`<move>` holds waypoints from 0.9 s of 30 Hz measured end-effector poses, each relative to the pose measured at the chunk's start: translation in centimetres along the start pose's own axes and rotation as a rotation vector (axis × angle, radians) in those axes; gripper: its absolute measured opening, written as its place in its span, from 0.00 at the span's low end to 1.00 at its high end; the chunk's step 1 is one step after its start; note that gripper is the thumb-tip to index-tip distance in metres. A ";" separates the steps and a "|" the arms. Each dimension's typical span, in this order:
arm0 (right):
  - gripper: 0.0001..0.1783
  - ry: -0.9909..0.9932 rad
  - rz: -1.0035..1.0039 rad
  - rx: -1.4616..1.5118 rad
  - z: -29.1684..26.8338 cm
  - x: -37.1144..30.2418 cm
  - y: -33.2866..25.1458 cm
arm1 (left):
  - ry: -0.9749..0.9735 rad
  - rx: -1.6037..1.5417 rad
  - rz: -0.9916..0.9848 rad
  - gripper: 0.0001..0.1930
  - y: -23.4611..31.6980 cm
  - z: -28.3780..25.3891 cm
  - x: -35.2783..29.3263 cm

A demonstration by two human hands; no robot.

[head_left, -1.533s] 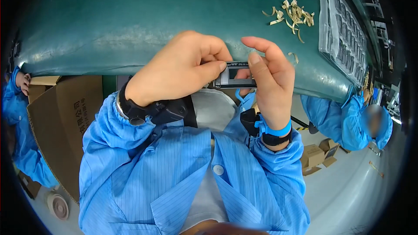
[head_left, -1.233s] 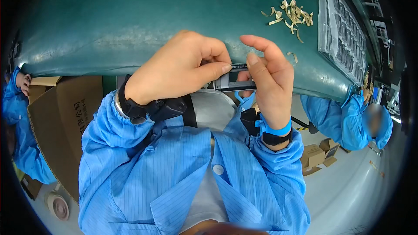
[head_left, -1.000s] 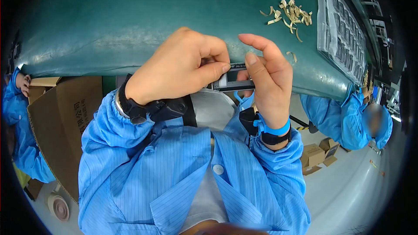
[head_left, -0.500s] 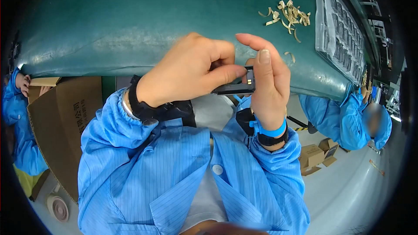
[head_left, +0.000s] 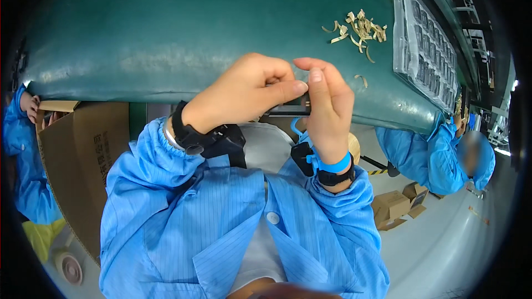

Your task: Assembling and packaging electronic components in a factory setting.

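Left hand (head_left: pixel 238 97) seemingly pinching dark part (head_left: pixel 287 111) with thumb and curled index; right hand (head_left: pixel 328 102) clamping its other end, index sticking out. Part hanging between 2 hands, near green table (head_left: pixel 166 44) edge. Steady, light pressure probably avoiding flexing.

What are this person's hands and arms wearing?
The left hand and right hand are gloveless, with gathered, finely striped blue sleeves. The left wears a silvery band and black strap; the right, a blue wristband and black band. Each also has a black device.
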State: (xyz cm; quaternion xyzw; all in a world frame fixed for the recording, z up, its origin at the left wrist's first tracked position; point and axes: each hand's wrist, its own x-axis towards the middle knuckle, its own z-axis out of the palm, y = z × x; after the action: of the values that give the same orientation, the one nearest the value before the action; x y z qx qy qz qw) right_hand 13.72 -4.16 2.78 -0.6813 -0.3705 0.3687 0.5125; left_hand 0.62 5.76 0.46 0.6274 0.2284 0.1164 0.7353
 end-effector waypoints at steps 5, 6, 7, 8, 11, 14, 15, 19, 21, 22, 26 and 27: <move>0.16 0.107 0.059 0.048 -1.0 0.4 -1.2 | 0.037 -0.448 -0.042 0.16 0.6 -0.8 -1.6; 0.16 0.117 0.059 0.072 -1.0 0.3 -1.2 | 0.069 -0.448 -0.025 0.16 0.7 -0.4 -1.9; 0.16 0.125 0.060 0.096 -0.9 0.3 -1.1 | 0.102 -0.448 -0.009 0.16 0.7 0.0 -2.1; 0.16 0.123 0.062 0.097 -0.8 0.2 -1.1 | 0.103 -0.448 -0.012 0.16 0.6 0.2 -2.1; 0.16 0.119 0.090 0.105 -0.3 0.1 -1.3 | 0.159 -0.447 0.054 0.17 0.2 0.6 -2.2; 0.16 0.104 0.150 0.133 -0.2 -0.2 -1.8 | 0.200 -0.472 0.063 0.16 0.4 0.5 -2.3; 0.15 0.033 0.164 0.153 -0.4 -0.3 -1.7 | 0.175 -0.486 0.032 0.16 0.5 0.1 -2.4; 0.11 -0.178 0.226 0.089 -1.5 -0.1 -1.2 | 0.129 -0.547 -0.063 0.16 1.0 -0.5 -2.3; 0.09 -0.215 0.253 0.108 -2.2 0.1 -1.5 | 0.116 -0.570 -0.078 0.17 0.7 -0.7 -2.1; 0.08 -0.248 0.279 0.128 -2.3 0.1 -1.7 | 0.100 -0.590 -0.093 0.17 0.5 -0.8 -2.1; 0.06 -0.247 0.179 0.080 -2.3 0.6 -1.8 | 0.110 -0.598 -0.133 0.18 0.6 -0.6 -1.8; 0.05 -0.262 0.136 0.075 -2.1 0.8 -1.8 | 0.100 -0.605 -0.139 0.18 0.6 -0.5 -1.6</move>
State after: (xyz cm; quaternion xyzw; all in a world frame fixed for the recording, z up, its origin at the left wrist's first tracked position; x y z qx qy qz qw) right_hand 15.71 -4.03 4.84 -0.6312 -0.3730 0.5020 0.4588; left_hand -0.96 5.60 1.28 0.3564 0.2616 0.1595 0.8827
